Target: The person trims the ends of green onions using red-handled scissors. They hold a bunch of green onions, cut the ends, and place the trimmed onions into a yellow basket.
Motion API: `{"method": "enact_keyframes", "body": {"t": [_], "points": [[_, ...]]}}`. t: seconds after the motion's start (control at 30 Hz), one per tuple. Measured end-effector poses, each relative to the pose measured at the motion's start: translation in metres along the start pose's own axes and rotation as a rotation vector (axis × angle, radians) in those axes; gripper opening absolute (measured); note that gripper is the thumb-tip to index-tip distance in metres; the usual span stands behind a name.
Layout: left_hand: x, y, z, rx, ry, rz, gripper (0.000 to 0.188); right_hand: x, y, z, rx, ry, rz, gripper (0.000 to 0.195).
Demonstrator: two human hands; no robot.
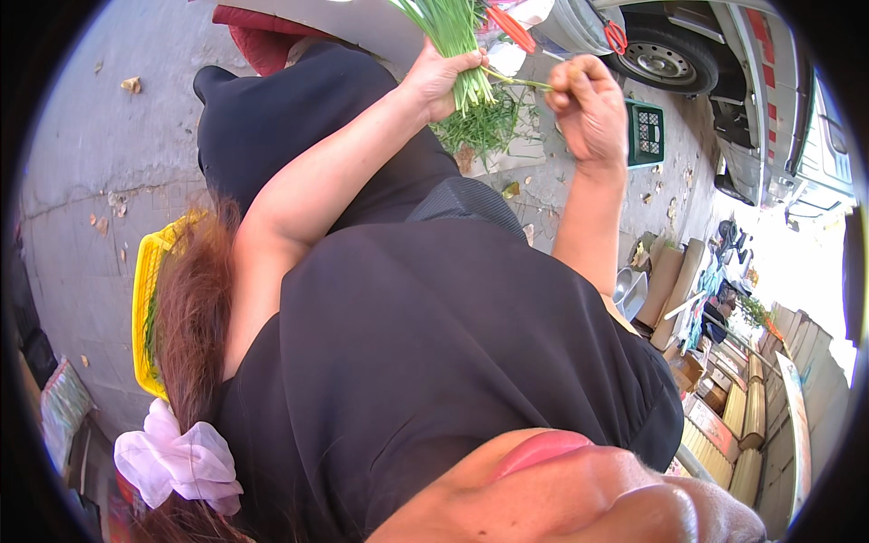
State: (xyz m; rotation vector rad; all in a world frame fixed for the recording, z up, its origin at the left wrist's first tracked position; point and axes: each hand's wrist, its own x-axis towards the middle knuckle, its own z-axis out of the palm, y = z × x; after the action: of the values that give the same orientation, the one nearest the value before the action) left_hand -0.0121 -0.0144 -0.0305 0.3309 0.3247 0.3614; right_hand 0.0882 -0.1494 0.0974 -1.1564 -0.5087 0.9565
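My left hand [438,83] is closed around a bunch of long green chives [453,30], with the cut pale ends pointing down towards me. Off to the right, my right hand [590,108] pinches one end of a thin yellow-green strand [519,81] between thumb and fingers. This strand runs across to the bunch beside my left thumb; whether it wraps around the stems I cannot tell. Below the bunch lies a loose heap of green trimmings [485,127], partly on a flat light sheet [523,146] on the ground.
Orange-handled scissors [510,28] are just beyond the bunch. Red-handled scissors [616,37] hang by a grey bucket [577,27]. A green plastic crate [645,132] sits near a vehicle wheel [657,61]. At my left is a yellow basket [144,305] containing greens.
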Motion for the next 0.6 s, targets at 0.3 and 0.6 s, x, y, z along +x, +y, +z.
{"method": "enact_keyframes", "body": {"t": [0.3, 0.6], "points": [[-0.007, 0.001, 0.011, 0.049, -0.012, -0.078, 0.036, -0.024, 0.008, -0.112, -1.432, 0.328, 0.250, 0.032], [-0.011, -0.012, 0.007, 0.116, -0.095, -0.091, 0.049, 0.029, 0.021, -0.016, -1.286, 0.443, -0.296, 0.012]]}}
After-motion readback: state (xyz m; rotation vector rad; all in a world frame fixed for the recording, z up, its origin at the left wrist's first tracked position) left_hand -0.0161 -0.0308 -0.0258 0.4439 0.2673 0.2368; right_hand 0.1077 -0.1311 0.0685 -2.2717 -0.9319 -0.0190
